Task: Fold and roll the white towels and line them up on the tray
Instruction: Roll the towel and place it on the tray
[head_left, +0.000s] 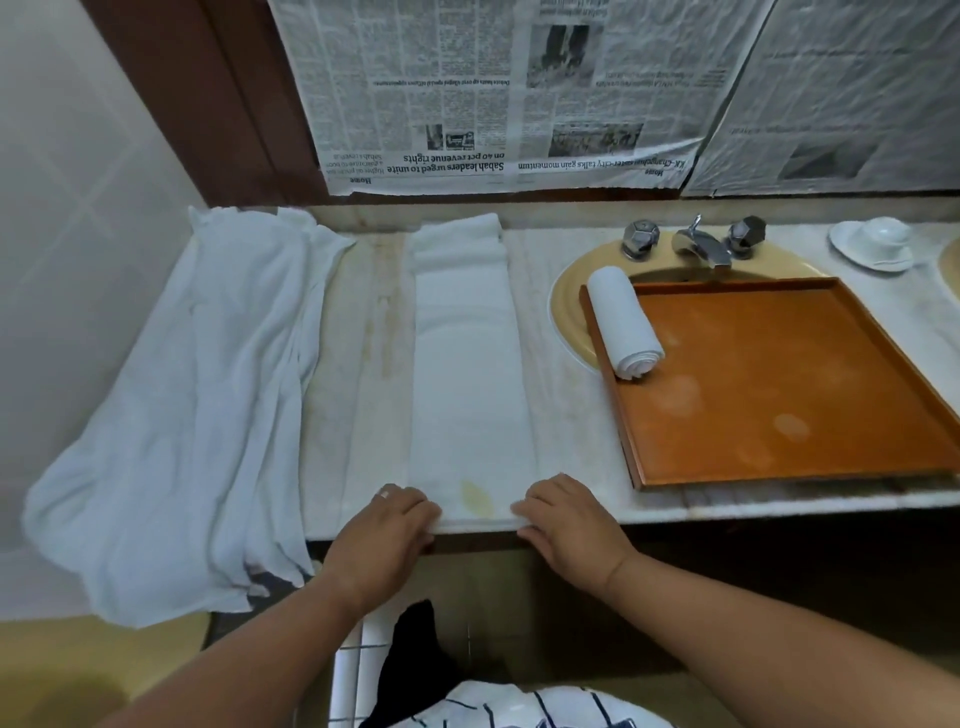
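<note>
A white towel (470, 364) folded into a long narrow strip lies on the counter, running from the back wall to the front edge. My left hand (387, 530) and my right hand (566, 514) pinch the strip's near end at its two corners, at the counter's front edge. A yellowish stain shows on the towel between the hands. An orange-brown tray (779, 384) sits to the right, over the sink. One rolled white towel (623, 322) lies along the tray's left side. A heap of unfolded white towels (192, 405) drapes over the counter's left end.
A chrome faucet (698, 241) with two knobs stands behind the tray on the beige basin rim (566, 312). A white cup on a saucer (878, 241) sits at the back right. Newspaper (467, 93) covers the wall behind the counter.
</note>
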